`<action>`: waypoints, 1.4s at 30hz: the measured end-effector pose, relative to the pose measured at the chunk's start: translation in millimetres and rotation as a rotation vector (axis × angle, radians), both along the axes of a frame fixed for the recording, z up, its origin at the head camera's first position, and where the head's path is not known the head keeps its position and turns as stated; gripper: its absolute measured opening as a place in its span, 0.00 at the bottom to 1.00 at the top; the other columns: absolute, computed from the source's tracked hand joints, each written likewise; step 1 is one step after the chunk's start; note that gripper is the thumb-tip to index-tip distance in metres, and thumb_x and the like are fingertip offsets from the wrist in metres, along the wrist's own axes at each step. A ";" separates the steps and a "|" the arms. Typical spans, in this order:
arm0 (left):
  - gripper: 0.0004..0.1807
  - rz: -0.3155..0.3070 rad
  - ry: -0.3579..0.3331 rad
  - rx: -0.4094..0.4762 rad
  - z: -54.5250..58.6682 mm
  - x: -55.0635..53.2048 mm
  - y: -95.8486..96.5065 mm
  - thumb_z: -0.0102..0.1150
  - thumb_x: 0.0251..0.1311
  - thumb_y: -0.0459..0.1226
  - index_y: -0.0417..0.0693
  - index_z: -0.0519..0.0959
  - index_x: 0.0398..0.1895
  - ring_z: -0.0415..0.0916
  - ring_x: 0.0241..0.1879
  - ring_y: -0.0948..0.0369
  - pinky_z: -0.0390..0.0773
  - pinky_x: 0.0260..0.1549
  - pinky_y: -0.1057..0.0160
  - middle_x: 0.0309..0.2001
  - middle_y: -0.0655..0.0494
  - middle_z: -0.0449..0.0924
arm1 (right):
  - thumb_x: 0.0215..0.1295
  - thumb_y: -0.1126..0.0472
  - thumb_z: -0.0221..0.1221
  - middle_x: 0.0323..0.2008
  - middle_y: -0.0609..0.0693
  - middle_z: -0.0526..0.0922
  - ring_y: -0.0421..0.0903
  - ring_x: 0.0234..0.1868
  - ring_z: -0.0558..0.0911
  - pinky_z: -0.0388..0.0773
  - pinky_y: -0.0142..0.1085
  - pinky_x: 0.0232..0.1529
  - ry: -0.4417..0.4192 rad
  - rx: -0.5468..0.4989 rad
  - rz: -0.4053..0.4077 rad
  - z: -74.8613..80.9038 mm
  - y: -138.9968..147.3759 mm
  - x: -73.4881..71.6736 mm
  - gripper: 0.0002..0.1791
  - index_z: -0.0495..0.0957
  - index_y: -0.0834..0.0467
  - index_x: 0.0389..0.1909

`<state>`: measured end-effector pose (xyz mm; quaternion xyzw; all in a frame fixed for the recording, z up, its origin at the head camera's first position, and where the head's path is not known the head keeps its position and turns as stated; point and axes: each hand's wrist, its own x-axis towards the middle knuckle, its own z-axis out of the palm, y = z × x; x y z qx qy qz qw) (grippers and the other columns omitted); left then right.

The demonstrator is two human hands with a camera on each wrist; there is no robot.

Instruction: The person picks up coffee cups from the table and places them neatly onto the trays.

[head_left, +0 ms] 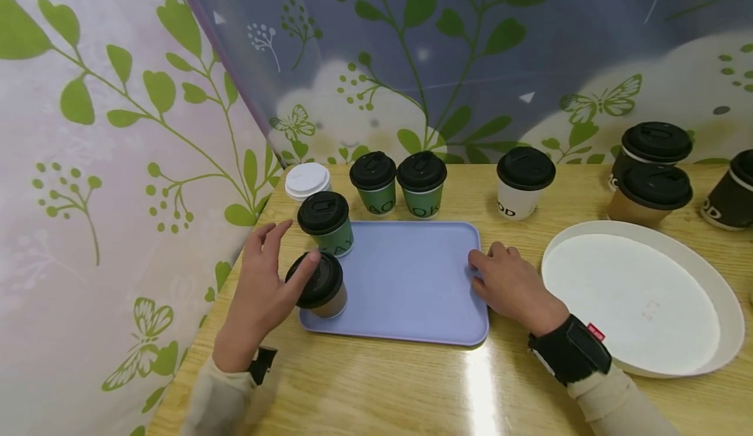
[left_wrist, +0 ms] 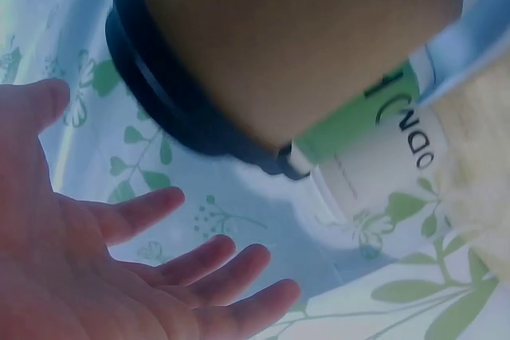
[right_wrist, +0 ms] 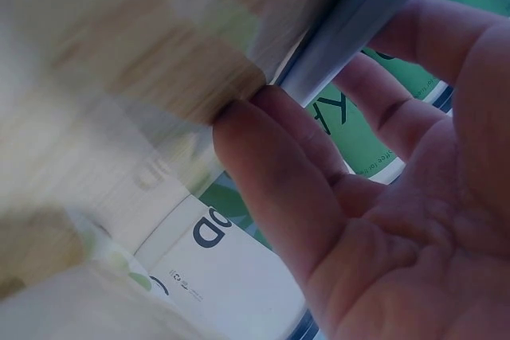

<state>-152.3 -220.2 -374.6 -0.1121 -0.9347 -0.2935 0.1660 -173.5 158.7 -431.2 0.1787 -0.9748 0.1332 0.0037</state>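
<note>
A brown paper cup [head_left: 320, 285] with a black lid stands at the front left corner of a lavender tray [head_left: 412, 279]. Behind it, at the tray's left side, is a green cup [head_left: 329, 230] with a black lid. My left hand [head_left: 265, 292] is beside the brown cup, fingers spread; the left wrist view shows a gap between the palm and this cup [left_wrist: 303, 37]. At the tray's right edge, my right hand [head_left: 508, 285] holds the rim with curled fingers. In the right wrist view the fingers [right_wrist: 271, 173] are at the tray's edge [right_wrist: 343, 45].
A white-lidded cup [head_left: 308, 181], two green cups [head_left: 378, 197] [head_left: 423, 201] and a white cup [head_left: 518, 197] stand behind the tray. A round white tray [head_left: 635, 299] lies to the right, with a brown cup [head_left: 638, 210] and dark cups [head_left: 732, 194] behind it. Patterned curtains border the table.
</note>
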 end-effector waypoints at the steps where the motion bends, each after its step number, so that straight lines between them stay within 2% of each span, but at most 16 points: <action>1: 0.39 0.004 0.011 -0.002 2.3 -2.2 -2.0 0.61 0.70 0.53 0.41 0.66 0.76 0.58 0.71 0.37 0.62 0.64 0.32 0.72 0.32 0.59 | 0.69 0.61 0.65 0.40 0.61 0.77 0.57 0.36 0.75 0.77 0.48 0.32 -0.002 0.001 0.000 0.4 -0.2 0.0 0.09 0.80 0.59 0.46; 4: 0.38 0.010 0.024 0.001 8.8 -9.4 -7.2 0.60 0.71 0.52 0.40 0.66 0.76 0.58 0.72 0.37 0.61 0.66 0.32 0.71 0.32 0.60 | 0.69 0.61 0.65 0.40 0.61 0.77 0.57 0.37 0.75 0.77 0.48 0.33 -0.009 0.002 -0.003 1.4 -0.8 -0.1 0.09 0.80 0.59 0.47; 11: 0.39 0.004 -0.032 0.004 17.4 -32.2 -13.7 0.57 0.73 0.54 0.38 0.64 0.76 0.56 0.72 0.38 0.59 0.66 0.33 0.71 0.32 0.59 | 0.70 0.61 0.65 0.40 0.61 0.77 0.57 0.37 0.75 0.77 0.48 0.33 -0.015 0.007 -0.004 2.3 -1.2 0.2 0.09 0.81 0.59 0.47; 18: 0.41 0.007 -0.042 -0.033 25.3 -56.0 -17.4 0.54 0.73 0.57 0.35 0.65 0.75 0.59 0.69 0.36 0.60 0.66 0.33 0.70 0.30 0.59 | 0.70 0.60 0.65 0.40 0.62 0.77 0.57 0.37 0.75 0.77 0.49 0.34 -0.018 0.009 -0.003 1.3 -1.0 -0.5 0.09 0.80 0.59 0.47; 25: 0.43 0.020 -0.105 -0.066 31.4 -78.8 -21.3 0.52 0.73 0.59 0.33 0.64 0.75 0.60 0.68 0.35 0.60 0.66 0.33 0.70 0.27 0.58 | 0.70 0.60 0.65 0.41 0.61 0.77 0.57 0.38 0.75 0.77 0.49 0.33 -0.025 0.015 -0.007 1.3 -0.1 -1.2 0.10 0.80 0.58 0.47; 30: 0.45 0.030 -0.166 -0.098 39.6 -91.3 -23.6 0.49 0.73 0.62 0.34 0.61 0.77 0.59 0.69 0.34 0.61 0.65 0.33 0.72 0.26 0.54 | 0.70 0.60 0.65 0.40 0.61 0.77 0.57 0.37 0.75 0.76 0.48 0.33 -0.030 0.011 -0.004 2.6 0.2 -1.0 0.10 0.80 0.58 0.48; 36: 0.45 0.010 -0.195 -0.125 51.2 -103.4 -25.8 0.48 0.74 0.61 0.35 0.58 0.78 0.57 0.70 0.32 0.60 0.65 0.32 0.73 0.25 0.52 | 0.70 0.60 0.65 0.40 0.61 0.77 0.57 0.37 0.74 0.76 0.48 0.32 -0.024 0.015 -0.010 3.3 -0.1 -1.1 0.09 0.80 0.59 0.47; 42: 0.46 -0.001 -0.223 -0.162 57.3 -116.5 -26.5 0.48 0.74 0.63 0.35 0.59 0.78 0.54 0.73 0.32 0.58 0.67 0.32 0.73 0.25 0.53 | 0.70 0.60 0.65 0.40 0.61 0.77 0.57 0.37 0.75 0.77 0.49 0.32 -0.024 0.015 -0.007 1.9 -0.4 -1.1 0.09 0.80 0.58 0.47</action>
